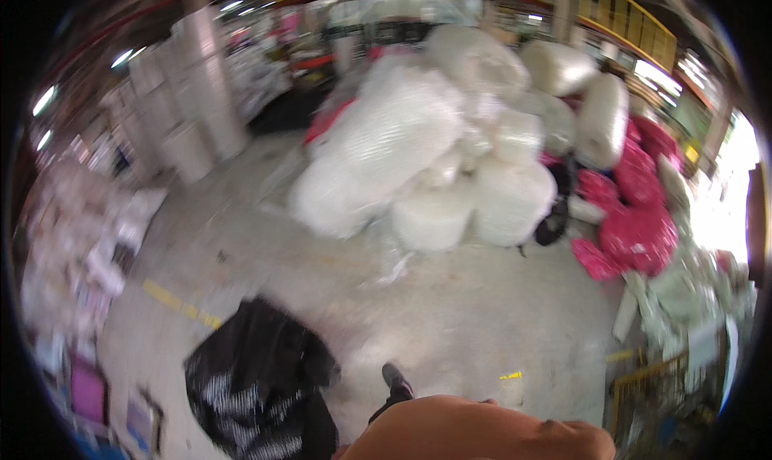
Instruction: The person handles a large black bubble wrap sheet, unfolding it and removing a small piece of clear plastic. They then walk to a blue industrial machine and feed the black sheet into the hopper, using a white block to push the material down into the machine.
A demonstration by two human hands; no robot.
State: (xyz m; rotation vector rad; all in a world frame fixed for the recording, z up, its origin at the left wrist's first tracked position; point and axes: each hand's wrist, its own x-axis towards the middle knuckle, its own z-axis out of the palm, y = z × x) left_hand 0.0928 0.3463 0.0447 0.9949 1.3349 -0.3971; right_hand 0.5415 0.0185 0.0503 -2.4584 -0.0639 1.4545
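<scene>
Wearer's torso (482, 432) nearest; hands out of view, grip can't be told. Black sack (257, 371) beside it: best gathered firmly, kept clear of shoe (394, 376).

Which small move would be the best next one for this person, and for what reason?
I would perhaps shift the black bundle a little farther left: it shows just left of the shoe, so it might get underfoot at the next step. Neither hand can be made out, so I cannot tell whether one grips it.
</scene>
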